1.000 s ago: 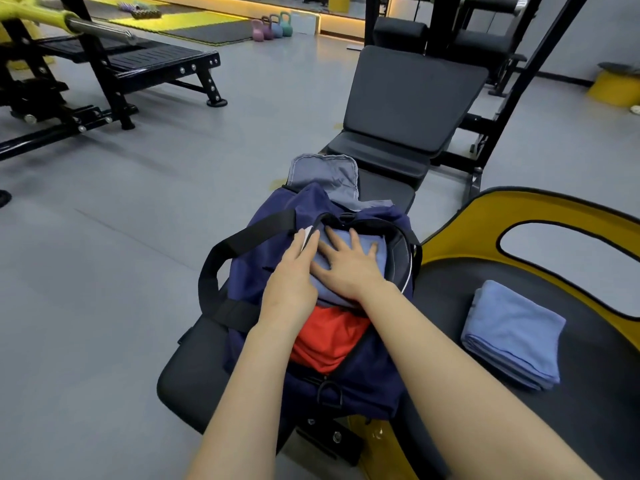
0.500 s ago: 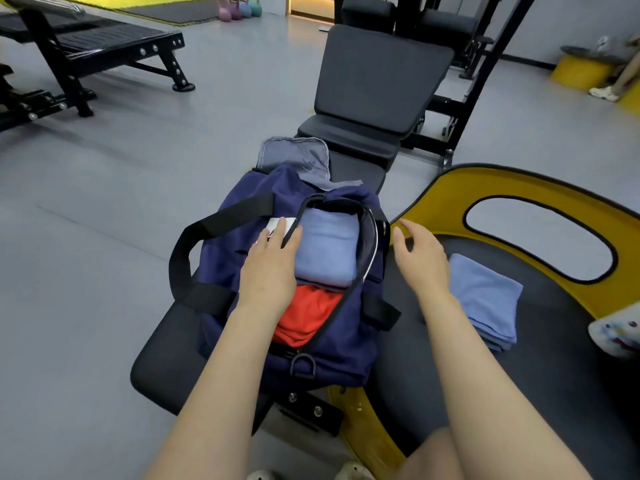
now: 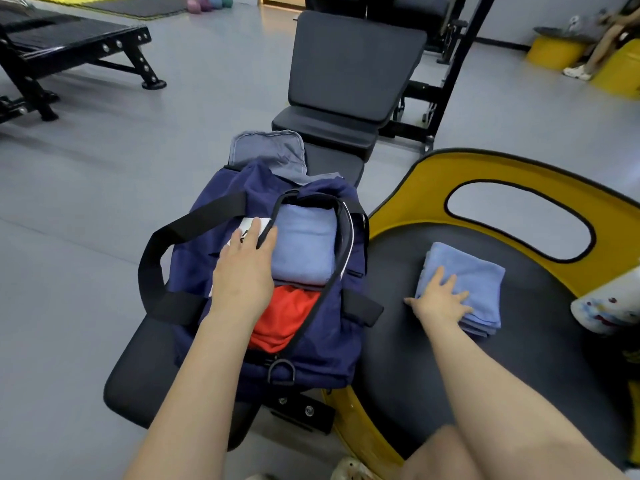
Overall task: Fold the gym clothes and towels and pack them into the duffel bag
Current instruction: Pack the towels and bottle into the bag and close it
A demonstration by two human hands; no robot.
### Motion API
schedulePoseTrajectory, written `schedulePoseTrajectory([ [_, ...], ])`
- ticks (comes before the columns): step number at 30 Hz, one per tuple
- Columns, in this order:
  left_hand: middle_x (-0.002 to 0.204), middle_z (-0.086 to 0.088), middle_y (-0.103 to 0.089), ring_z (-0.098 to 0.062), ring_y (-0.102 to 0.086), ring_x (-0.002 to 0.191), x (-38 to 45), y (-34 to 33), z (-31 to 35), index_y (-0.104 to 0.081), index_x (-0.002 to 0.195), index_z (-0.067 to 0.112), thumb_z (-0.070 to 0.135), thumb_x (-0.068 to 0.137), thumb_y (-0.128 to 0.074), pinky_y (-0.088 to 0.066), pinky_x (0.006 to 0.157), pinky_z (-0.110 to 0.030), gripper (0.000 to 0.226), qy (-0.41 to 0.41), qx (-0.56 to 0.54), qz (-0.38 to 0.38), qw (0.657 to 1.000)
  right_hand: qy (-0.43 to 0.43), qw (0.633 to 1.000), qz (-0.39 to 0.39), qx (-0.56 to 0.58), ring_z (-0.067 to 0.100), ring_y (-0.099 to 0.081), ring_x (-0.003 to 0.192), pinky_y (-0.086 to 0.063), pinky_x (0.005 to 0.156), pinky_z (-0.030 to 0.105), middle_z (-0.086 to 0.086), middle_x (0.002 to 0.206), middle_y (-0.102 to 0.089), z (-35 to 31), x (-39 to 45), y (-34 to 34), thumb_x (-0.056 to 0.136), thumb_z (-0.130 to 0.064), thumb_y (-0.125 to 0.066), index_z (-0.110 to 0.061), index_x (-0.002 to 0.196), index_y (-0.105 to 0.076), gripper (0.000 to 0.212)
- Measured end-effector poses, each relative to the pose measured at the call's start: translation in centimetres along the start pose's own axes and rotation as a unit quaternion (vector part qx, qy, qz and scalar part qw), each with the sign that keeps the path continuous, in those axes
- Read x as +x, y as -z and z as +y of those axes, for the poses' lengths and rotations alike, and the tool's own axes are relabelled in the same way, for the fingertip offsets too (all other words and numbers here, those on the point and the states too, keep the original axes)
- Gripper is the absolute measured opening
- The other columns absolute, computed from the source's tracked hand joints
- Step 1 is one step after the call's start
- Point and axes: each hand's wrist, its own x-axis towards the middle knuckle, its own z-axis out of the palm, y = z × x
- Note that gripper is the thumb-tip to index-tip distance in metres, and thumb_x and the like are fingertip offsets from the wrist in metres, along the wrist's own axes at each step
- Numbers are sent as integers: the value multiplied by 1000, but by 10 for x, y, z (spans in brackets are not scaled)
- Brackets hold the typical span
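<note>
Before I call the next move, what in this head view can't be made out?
- Duffel bag interior: hidden beneath the packed blue towel and red garment.
- White label: print covered by the left hand.
- Right hand on the folded towel: grip unclear.

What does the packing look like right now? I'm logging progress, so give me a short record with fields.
bag: navy duffel bag open on a black bench
packed: folded blue towel above a red garment, both in the opening
unpacked: folded blue towel on the seat, to the right of the bag
left hand: left hand rests on the bag's left edge, fingers straight
right hand: right hand lies flat on the unpacked towel, fingers spread
</note>
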Motion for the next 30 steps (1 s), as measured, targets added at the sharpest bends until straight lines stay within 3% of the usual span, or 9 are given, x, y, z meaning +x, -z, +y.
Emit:
schedulePoseTrajectory([
  [4, 159, -3, -4, -28, -19, 139, 0, 1, 0, -13, 152, 22, -4, 91, -34, -27, 107, -36, 69, 3, 2, -5, 1000, 19, 999, 36, -35, 45, -35, 127, -44, 89, 45, 9, 152, -23, -6, 3, -4, 94, -22, -55, -17, 148, -12, 69],
  [7, 158, -3, -4, -29, -21, 137, 0, 2, 1, -13, 152, 22, -4, 92, -34, -28, 106, -37, 69, 4, 1, -4, 1000, 64, 995, 65, -41, 42, -43, 117, -42, 77, 38, 7, 148, -30, -9, 0, -6, 93, -12, -52, -14, 147, -17, 64],
  [14, 158, -4, -6, -30, -20, 138, 1, 0, 0, -15, 152, 21, -4, 90, -35, -27, 107, -37, 69, -2, 2, -2, 1000, 206, 976, 74, -21, 37, -55, 110, -45, 77, 37, 11, 133, -53, -23, -20, -8, 91, -16, -50, -13, 144, -28, 57],
  [18, 158, -5, -6, -30, -18, 139, 2, -1, -2, -17, 151, 20, -4, 90, -34, -26, 108, -38, 68, -8, 1, -4, 1000, 272, 960, 54, -34, 32, -55, 111, -41, 74, 35, 8, 134, -51, -27, -39, -8, 94, -22, -52, -15, 145, -29, 56],
  [23, 158, -6, -8, -31, -21, 138, 3, -1, -1, -19, 151, 19, -3, 91, -35, -28, 106, -39, 67, -4, 2, 2, 1000, 239, 960, 109, -91, 32, -53, 95, -33, 61, 33, 10, 112, -53, -41, -53, -4, 87, -44, -61, -8, 119, -46, 51],
  [25, 157, -6, -10, -30, -22, 137, 3, 0, -1, -20, 151, 19, -4, 90, -35, -30, 104, -39, 66, -4, -6, 5, 1000, 249, 955, 146, -61, 33, -58, 69, -31, 53, 32, 14, 84, -60, -50, -53, -1, 63, -36, -85, -1, 96, -58, 55],
  [26, 157, -5, -11, -29, -22, 137, 3, 0, -1, -21, 151, 20, -4, 90, -35, -30, 104, -39, 66, -4, -8, 6, 1000, 250, 952, 166, -60, 34, -59, 69, -32, 53, 32, 15, 83, -61, -53, -50, -1, 62, -31, -86, 0, 95, -59, 52],
  [28, 157, -5, -11, -28, -22, 137, 3, 0, -1, -20, 151, 20, -3, 91, -34, -31, 104, -39, 66, -2, -6, 7, 1000, 225, 965, 122, -63, 33, -57, 94, -33, 63, 33, 12, 106, -59, -55, -46, 1, 88, -29, -63, -7, 116, -52, 37],
  [30, 157, -4, -11, -28, -22, 137, 4, -1, -1, -20, 151, 21, -3, 91, -35, -31, 104, -39, 66, -2, -9, 6, 1000, 200, 975, 94, -35, 30, -56, 100, -35, 65, 32, 10, 112, -59, -53, -36, 1, 96, -25, -45, -11, 120, -50, 28],
])
